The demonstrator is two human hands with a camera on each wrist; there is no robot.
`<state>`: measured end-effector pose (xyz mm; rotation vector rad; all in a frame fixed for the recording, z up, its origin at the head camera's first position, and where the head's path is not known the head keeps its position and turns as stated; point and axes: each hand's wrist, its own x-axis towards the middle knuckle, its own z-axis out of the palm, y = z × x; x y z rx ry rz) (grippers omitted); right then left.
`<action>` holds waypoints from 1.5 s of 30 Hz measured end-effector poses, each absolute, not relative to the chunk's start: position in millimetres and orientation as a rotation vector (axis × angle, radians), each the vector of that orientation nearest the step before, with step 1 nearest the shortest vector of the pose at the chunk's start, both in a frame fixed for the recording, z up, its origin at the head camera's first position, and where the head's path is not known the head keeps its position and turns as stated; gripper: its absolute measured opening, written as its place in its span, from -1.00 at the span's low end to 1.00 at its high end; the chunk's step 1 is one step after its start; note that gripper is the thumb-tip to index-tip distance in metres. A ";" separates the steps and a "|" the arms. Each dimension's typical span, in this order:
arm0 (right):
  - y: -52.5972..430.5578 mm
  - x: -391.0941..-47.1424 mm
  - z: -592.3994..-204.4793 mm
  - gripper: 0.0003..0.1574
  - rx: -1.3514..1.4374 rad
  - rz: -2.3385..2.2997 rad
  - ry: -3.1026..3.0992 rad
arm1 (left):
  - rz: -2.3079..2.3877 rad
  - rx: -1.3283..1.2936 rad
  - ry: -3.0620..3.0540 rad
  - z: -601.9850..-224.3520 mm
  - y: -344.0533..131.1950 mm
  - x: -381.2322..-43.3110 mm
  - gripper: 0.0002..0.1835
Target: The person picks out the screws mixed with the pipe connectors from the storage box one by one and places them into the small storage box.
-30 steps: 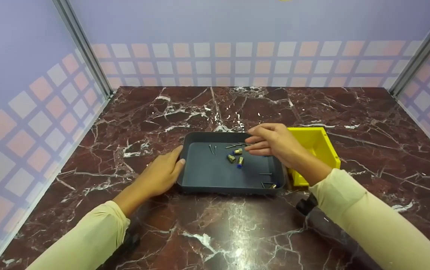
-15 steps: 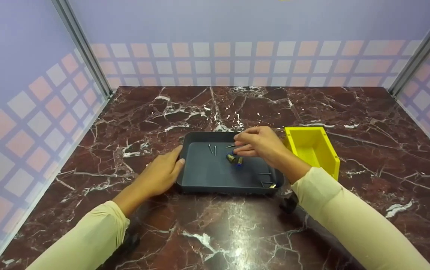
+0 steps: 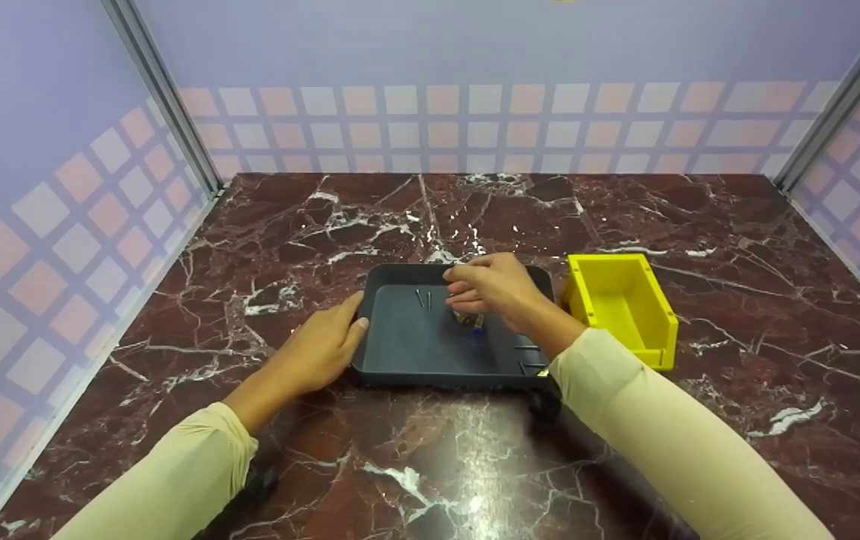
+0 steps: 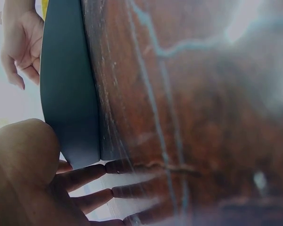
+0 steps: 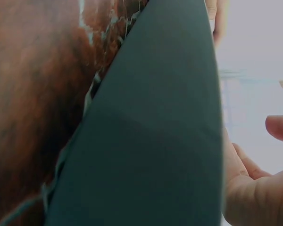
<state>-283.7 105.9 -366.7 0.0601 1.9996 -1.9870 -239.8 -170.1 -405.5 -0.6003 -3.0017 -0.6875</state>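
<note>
A dark grey tray [image 3: 407, 349] lies on the marbled table, holding brass fittings [image 3: 479, 328] with blue ends and thin screws [image 3: 429, 300]. My left hand [image 3: 317, 345] rests against the tray's left end. Its thumb lies at the rim; in the left wrist view its fingers [image 4: 89, 200] reach straight down to the table. Over the middle of the tray is my right hand [image 3: 501, 289], fingers loosely bent, partly covering the fittings. In the right wrist view, the tray wall [image 5: 151, 127] hides much of this hand; its thumb stands apart, and I see nothing held.
To the right of the tray stands a yellow bin [image 3: 659, 300], its low side facing me. More screws [image 3: 529, 365] lie in the tray's near right corner, beside a brass piece partly behind the right wrist. Panelled walls [image 3: 400, 127] enclose the table's back and sides.
My right hand has moved left across the tray, away from the yellow bin and over the fittings. The left hand stays at the tray's left end.
</note>
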 end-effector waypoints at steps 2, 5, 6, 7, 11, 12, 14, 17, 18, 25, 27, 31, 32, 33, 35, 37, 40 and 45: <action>103.4 -285.2 -366.8 -0.43 0.074 -1.986 2.007 | -0.682 -0.601 -2.998 -405.3 -169.9 -239.6 -0.38; 100.0 -287.0 -367.0 -0.40 0.097 -1.967 2.036 | -0.676 -0.593 -3.006 -404.6 -169.9 -239.5 -0.38; 99.0 -287.7 -367.1 -0.41 0.104 -1.956 2.050 | -0.674 -0.590 -3.009 -404.5 -169.9 -239.4 -0.38; 97.7 -288.4 -367.4 -0.42 0.112 -1.953 2.057 | -0.673 -0.590 -3.011 -404.2 -170.0 -239.3 -0.38; 91.7 -291.0 -367.3 -0.49 0.142 -1.940 2.101 | -0.673 -0.585 -3.010 -404.2 -170.2 -239.5 -0.38; 90.3 -291.6 -367.0 -0.51 0.149 -1.941 2.108 | -0.675 -0.586 -3.005 -404.1 -170.2 -239.5 -0.38; 88.3 -293.1 -366.6 -0.52 0.163 -1.932 2.132 | -0.678 -0.587 -2.998 -404.4 -170.3 -239.7 -0.38; 86.0 -295.3 -366.3 -0.52 0.187 -1.912 2.162 | -0.682 -0.595 -2.991 -404.2 -170.2 -239.3 -0.38; 85.3 -296.1 -366.5 -0.52 0.192 -1.903 2.168 | -0.683 -0.595 -2.991 -404.2 -170.2 -239.2 -0.38; 81.1 -299.9 -368.2 -0.44 0.236 -1.853 2.211 | -0.679 -0.573 -3.019 -404.9 -171.2 -239.4 -0.38; 79.5 -300.6 -368.4 -0.47 0.246 -1.832 2.241 | -0.681 -0.578 -3.012 -404.9 -171.3 -239.7 -0.38; 75.5 -302.9 -370.2 -0.55 0.270 -1.785 2.311 | -0.683 -0.584 -3.002 -405.4 -171.3 -239.9 -0.38; 74.4 -303.4 -371.0 -0.57 0.274 -1.773 2.325 | -0.682 -0.584 -3.002 -405.7 -171.4 -240.0 -0.38; 73.2 -304.2 -372.0 -0.59 0.278 -1.757 2.343 | -0.682 -0.583 -3.002 -406.0 -171.5 -240.1 -0.38; 71.2 -305.3 -374.0 -0.62 0.285 -1.727 2.376 | -0.684 -0.581 -3.003 -406.3 -171.2 -240.1 -0.38; 69.6 -306.0 -375.9 -0.66 0.297 -1.693 2.415 | -0.688 -0.586 -3.001 -406.1 -171.0 -239.8 -0.38; 67.4 -306.5 -377.8 -0.70 0.318 -1.672 2.447 | -0.691 -0.583 -3.002 -405.6 -170.5 -239.3 -0.38; 63.8 -307.3 -378.5 -0.71 0.325 -1.647 2.468 | -0.682 -0.581 -3.007 -405.5 -170.4 -239.4 -0.38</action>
